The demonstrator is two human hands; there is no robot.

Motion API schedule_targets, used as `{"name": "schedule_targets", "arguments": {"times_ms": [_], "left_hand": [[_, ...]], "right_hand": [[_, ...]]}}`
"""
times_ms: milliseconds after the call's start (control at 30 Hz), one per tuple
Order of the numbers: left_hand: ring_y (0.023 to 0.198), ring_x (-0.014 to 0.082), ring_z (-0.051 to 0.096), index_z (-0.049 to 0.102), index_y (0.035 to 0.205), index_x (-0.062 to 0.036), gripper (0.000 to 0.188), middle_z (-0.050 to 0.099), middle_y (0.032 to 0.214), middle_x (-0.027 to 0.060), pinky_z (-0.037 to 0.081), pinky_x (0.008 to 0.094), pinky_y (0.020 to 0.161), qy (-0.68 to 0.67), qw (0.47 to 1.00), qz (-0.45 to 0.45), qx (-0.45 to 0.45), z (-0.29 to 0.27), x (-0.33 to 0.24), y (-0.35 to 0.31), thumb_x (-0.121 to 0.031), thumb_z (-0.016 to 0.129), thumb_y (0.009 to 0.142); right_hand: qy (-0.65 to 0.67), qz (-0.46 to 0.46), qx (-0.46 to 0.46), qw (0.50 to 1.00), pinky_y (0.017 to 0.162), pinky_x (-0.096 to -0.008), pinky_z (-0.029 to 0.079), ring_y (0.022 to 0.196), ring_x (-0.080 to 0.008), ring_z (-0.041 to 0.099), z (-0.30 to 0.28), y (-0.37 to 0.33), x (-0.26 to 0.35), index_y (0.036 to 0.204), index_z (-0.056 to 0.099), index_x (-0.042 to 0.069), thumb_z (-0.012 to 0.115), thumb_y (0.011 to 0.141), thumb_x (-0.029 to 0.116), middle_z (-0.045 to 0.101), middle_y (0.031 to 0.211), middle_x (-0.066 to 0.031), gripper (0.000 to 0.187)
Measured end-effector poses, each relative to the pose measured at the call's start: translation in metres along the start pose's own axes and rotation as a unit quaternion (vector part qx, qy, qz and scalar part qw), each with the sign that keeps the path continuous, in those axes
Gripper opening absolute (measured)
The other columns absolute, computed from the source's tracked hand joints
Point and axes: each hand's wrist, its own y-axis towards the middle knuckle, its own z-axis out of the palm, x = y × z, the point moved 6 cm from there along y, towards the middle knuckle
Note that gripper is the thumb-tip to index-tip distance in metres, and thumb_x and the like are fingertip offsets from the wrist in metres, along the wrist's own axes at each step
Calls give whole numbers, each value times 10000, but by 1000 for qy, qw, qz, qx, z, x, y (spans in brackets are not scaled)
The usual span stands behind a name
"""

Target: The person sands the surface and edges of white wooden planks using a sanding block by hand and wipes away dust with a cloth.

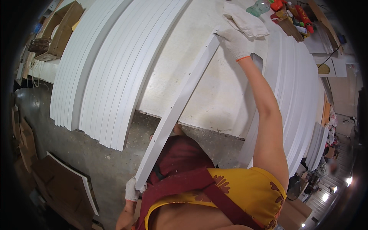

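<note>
A long, narrow white profile (179, 100) with small dark holes along its face slants across the front of the worktable (211, 88). Around its near end, low and to the left by my apron, my left hand (131, 189) in a white knitted glove is closed. At the far end my right hand (233, 43), gloved in white with an orange cuff, grips the tip with the arm stretched out. My palm and part of the right fingers' underside are hidden. A crumpled white cloth (245, 21) lies just beyond my right hand.
Rows of similar white profiles lie on the left (126, 65) and right (293, 88), overhanging the table's front edge. A wooden box (63, 28) stands far left, a green bottle (258, 7) and a cluttered carton (289, 27) far right. Flat brown boards (63, 188) lean at lower left.
</note>
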Motion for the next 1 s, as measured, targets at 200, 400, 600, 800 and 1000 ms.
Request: {"name": "schedule_targets", "arguments": {"times_ms": [200,400,600,800,1000], "left_hand": [[606,192,627,619,1186,84,640,677,808,132,483,295,530,16,1000,0,-2,1,-4,-2,-508,562,947],[623,218,640,627,1150,76,583,683,844,141,482,304,522,-18,1000,-10,1,-3,0,2,-471,558,959],[707,281,681,640,1096,57,438,701,879,173,550,373,585,-129,988,-90,-9,-46,37,18,-345,498,995],[736,305,684,643,1123,39,427,705,886,186,566,404,618,-209,968,-139,23,-31,33,24,-324,449,1011],[670,307,630,649,1140,-23,547,673,816,176,528,409,598,-205,965,-163,-26,-19,30,26,-480,362,1044]], "right_hand": [[68,69,-49,994,874,-411,511,993,-323,650,-2,4,-11,1131,745,164,604,902,185,697,1027,-103,270],[12,92,-103,990,889,-405,506,997,-324,651,19,5,-30,1141,728,107,637,898,207,695,1036,-121,279],[-40,7,-7,999,838,-454,517,969,-331,640,25,-19,23,1182,711,217,552,911,154,669,993,-114,320],[23,-84,16,996,829,-458,521,930,-336,636,23,-47,90,1186,704,214,520,918,126,655,951,-125,336],[-55,70,-97,991,846,-463,512,967,-342,629,35,3,5,1139,717,187,502,923,119,656,969,-140,312]]}}
